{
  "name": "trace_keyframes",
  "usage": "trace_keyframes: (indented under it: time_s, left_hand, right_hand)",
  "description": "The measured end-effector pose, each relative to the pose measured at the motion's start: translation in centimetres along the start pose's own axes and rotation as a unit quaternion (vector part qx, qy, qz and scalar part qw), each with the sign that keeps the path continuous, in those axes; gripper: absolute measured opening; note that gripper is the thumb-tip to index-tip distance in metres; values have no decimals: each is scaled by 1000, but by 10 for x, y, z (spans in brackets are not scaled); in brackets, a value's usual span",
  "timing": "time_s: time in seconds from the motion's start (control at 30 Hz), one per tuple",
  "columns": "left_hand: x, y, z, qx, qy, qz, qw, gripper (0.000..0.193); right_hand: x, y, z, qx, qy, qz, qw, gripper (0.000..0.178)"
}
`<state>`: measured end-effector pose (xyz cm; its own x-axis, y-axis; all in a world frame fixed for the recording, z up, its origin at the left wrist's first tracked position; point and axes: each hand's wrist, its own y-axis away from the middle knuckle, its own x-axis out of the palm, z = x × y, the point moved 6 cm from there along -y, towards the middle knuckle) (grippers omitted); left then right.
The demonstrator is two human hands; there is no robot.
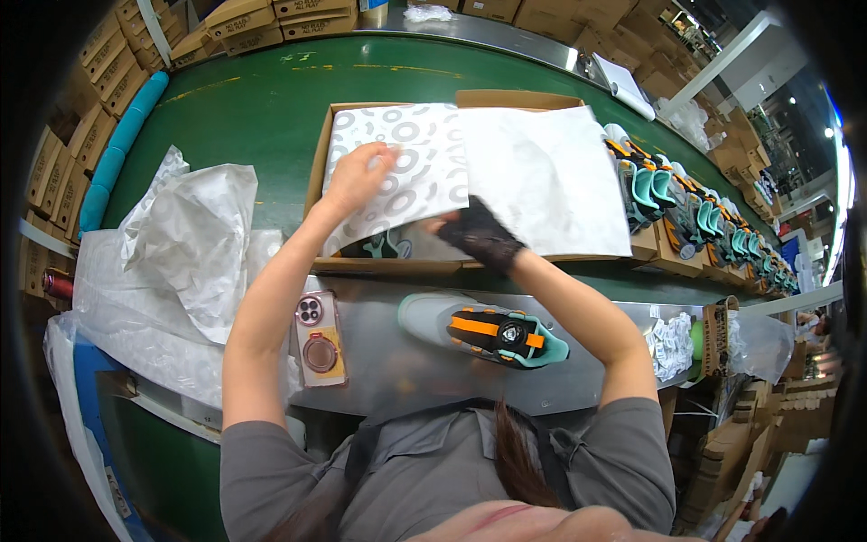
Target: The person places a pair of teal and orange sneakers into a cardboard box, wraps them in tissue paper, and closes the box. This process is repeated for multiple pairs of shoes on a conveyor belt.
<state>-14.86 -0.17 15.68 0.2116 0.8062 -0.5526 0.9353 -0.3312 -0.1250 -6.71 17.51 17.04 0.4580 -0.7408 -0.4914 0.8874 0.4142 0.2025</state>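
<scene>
An open cardboard shoe box stands before me on the green conveyor belt, lined with a sheet of wrapping paper printed with grey rings. My bare left hand rests on the printed part, its fingers loosely apart and slightly blurred. In a black fingerless glove, my right hand has its fingertips closed on the paper's near edge. Under that edge part of a teal and dark shoe shows; the paper hides the rest. Nearer me, a grey sneaker with orange straps and teal collar lies on the metal ledge.
A phone lies on the metal ledge. Crumpled white paper is heaped at left, beside a teal padded roll. Several sneakers line the right side. Stacked shoe boxes stand at far left.
</scene>
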Motion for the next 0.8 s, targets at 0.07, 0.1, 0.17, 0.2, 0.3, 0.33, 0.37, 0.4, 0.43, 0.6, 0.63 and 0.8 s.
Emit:
trace_keyframes:
  time_s: [0.07,0.1,0.17,0.2,0.3,0.33,0.37,0.4,0.43,0.6,0.63,0.8]
  left_hand:
    - [34,15,-9,146,-325,-43,933,56]
    - [48,18,-4,108,-405,46,907,62]
    - [53,25,17,50,-497,108,859,77]
    - [45,23,21,10,-506,94,857,77]
    - [20,28,-6,-19,-512,-18,859,69]
    - [19,32,-19,34,-428,-32,902,66]
    - [19,35,-31,87,-341,-44,935,62]
    - [19,43,-44,136,-254,-54,956,58]
    - [34,53,-58,125,-172,37,976,56]
    - [86,154,-122,261,-124,162,944,77]
    - [92,154,-113,223,-37,180,957,84]
    - [48,138,-76,-54,178,70,980,61]
  right_hand:
    - [-43,46,-6,-7,97,-172,980,51]
    - [-58,69,-16,-96,51,-249,962,43]
    - [-77,107,-18,-43,-55,-258,964,24]
    - [-86,127,-19,-74,-99,-314,941,16]
    - [-106,183,-66,-37,-69,-394,916,12]
    - [-101,197,-113,-4,-71,-354,932,12]
    - [-88,213,-165,54,-37,-314,947,20]
    - [-69,225,-211,240,4,-182,953,30]
    - [-46,231,-169,314,-59,-119,940,37]
    - [-5,199,-117,284,-245,18,927,47]
    - [-10,194,-96,247,-251,37,935,45]
    - [-20,171,-63,85,-450,118,881,48]
